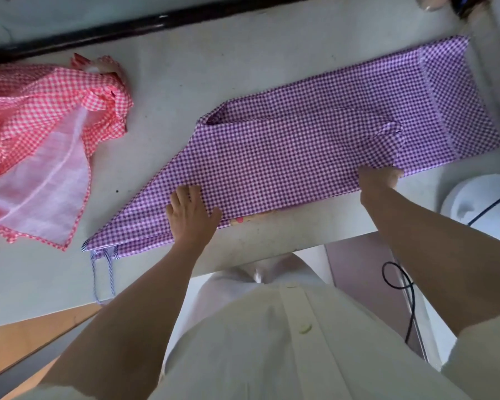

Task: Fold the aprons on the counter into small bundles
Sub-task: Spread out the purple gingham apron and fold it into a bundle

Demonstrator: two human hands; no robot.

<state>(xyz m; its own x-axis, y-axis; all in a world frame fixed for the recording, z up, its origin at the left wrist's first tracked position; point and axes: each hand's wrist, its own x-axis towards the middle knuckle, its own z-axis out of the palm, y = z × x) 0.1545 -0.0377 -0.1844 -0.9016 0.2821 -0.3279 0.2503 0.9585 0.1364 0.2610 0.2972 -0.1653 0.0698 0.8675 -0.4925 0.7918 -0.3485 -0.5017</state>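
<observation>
A purple checked apron (286,157) lies folded lengthwise into a long band across the grey counter (185,82). My left hand (191,212) rests flat on its near edge, fingers straight. My right hand (378,177) grips a raised fold of the cloth near the band's right part, fingers tucked under the fabric. A striped tie string (101,272) trails from the apron's left corner toward the counter's front edge. A red checked apron (49,134) lies crumpled at the left, its pale underside showing.
A dark rail (127,27) runs along the counter's far side. A white round object (479,203) and a black cable (401,284) sit below the counter at the right. Someone's hand (430,2) shows at the top right corner.
</observation>
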